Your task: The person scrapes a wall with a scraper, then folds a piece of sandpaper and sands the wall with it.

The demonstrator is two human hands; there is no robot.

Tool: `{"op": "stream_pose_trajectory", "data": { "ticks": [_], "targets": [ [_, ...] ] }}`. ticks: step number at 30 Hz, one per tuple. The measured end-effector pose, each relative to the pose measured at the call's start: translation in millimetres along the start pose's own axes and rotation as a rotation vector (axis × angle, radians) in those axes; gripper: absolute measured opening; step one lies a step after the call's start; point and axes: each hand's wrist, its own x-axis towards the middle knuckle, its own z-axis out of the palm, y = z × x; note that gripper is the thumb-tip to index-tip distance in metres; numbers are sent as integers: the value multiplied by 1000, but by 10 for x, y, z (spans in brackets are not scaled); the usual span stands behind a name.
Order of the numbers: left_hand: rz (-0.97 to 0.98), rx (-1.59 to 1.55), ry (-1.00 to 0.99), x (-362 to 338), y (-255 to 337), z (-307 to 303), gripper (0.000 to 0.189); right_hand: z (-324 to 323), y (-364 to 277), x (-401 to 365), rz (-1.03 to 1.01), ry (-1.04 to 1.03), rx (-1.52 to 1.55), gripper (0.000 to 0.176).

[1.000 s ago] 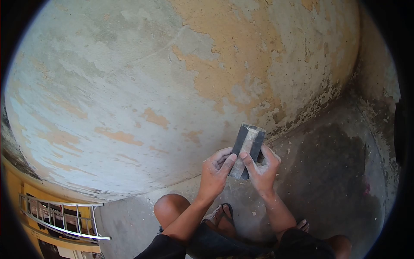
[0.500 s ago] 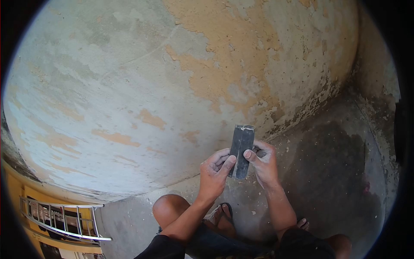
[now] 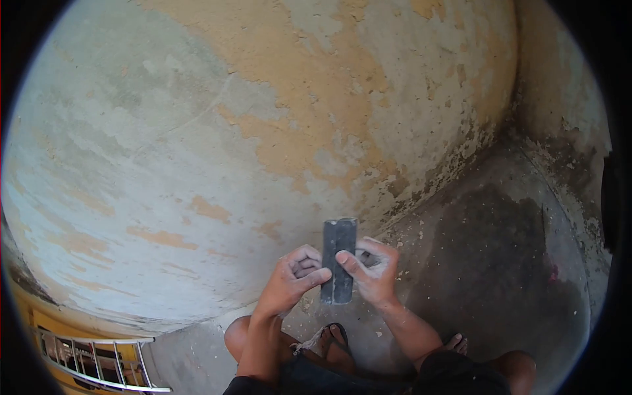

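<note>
A dark grey rectangular block (image 3: 338,243), its surface dusty and seamed lengthwise, is held upright in front of the wall. My left hand (image 3: 296,276) pinches its left edge, the thumb on the front face and the fingers curled. On the other side, my right hand (image 3: 376,268) grips the right edge with its thumb laid across the face. Pale dust coats the fingers of both hands. The block's back is hidden.
A wall (image 3: 296,99) with peeling orange and whitish paint spans the view. Below lies a concrete floor (image 3: 487,263) with a dark damp patch. A metal ladder (image 3: 105,363) is at the lower left. My knees and a sandalled foot (image 3: 337,345) show below.
Both hands and the block sit lower and further left in view, and the block is more upright. The whole view has shifted, with the wall and ladder displaced too.
</note>
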Motion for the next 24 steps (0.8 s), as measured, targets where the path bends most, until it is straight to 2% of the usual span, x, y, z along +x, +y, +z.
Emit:
{"op": "stream_pose_trajectory", "data": {
  "ticks": [2,6,9,10,12,14,16,20,23,24],
  "targets": [
    [-81,80,57,-73,135,47,42,2,42,-52,-15,-39,-119,22],
    [-171,210,61,-145,173,-12,33,18,102,-87,-171,-60,-271,26],
    [-158,207,84,-232,110,-137,29,70,94,-93,-164,-76,-205,29],
    [-170,211,74,-260,108,-164,29,92,88,-90,-157,-61,-206,29],
    [-118,157,142,-300,112,-194,28,140,72,-71,-13,-155,-138,30],
    [-114,142,148,-290,123,-173,32,160,107,-49,-36,-125,-138,31],
    [-145,166,228,-266,195,-83,32,143,255,13,-128,-145,-295,36],
    [-194,225,201,-244,56,-141,29,68,366,-5,-111,-183,-398,39],
    [-223,222,157,-230,26,-129,26,71,359,-17,-24,-216,-375,39],
    [-211,233,175,-232,42,-115,25,76,364,-15,73,-237,-321,40]
  ]
}}
